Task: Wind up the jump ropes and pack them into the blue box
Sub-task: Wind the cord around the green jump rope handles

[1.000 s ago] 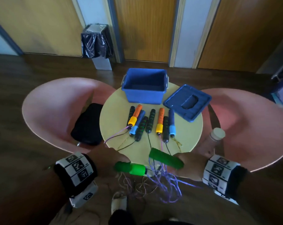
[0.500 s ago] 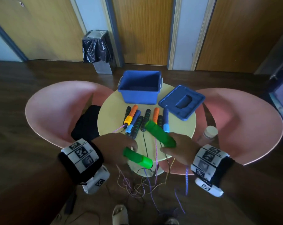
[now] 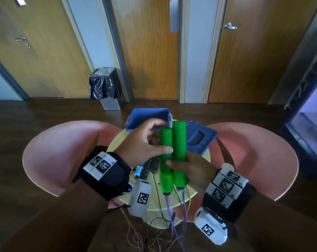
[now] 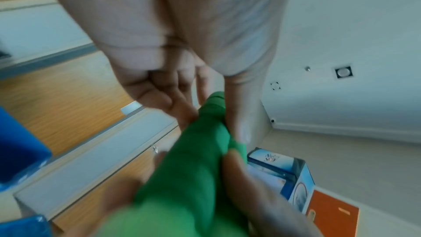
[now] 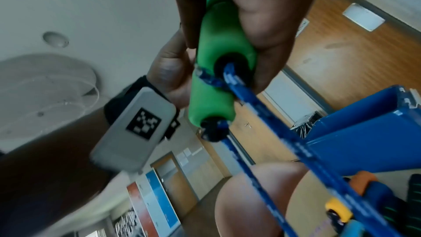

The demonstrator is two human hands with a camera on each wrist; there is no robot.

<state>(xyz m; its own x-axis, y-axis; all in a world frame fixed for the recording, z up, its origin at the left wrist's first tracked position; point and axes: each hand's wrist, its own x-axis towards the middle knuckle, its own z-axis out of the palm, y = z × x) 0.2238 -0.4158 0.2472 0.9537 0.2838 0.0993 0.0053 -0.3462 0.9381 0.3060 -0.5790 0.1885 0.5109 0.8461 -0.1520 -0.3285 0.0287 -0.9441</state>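
Two green jump-rope handles [image 3: 173, 153] stand upright side by side above the round yellow table [image 3: 117, 142]. My right hand [image 3: 183, 166] grips both low down, with its thumb across them. My left hand [image 3: 154, 144] pinches the left handle, thumb in front. In the right wrist view the handles [image 5: 218, 71] trail a blue-purple cord [image 5: 273, 114], which hangs past the table edge [image 3: 172, 224]. The open blue box [image 3: 148, 115] stands at the table's far side, its lid [image 3: 201, 140] beside it on the right. Other rope handles [image 3: 150, 166] lie on the table, mostly hidden by my hands.
A pink chair [image 3: 63, 151] stands left of the table and another [image 3: 254, 157] right of it. A bin with a black liner [image 3: 105, 84] stands against the far wall between wooden doors. Loose cords tangle on the dark floor [image 3: 145, 239] below the table.
Both hands rose from the table's near edge. The two green handles, held apart and slanted before, now stand together upright. The view has tilted up.
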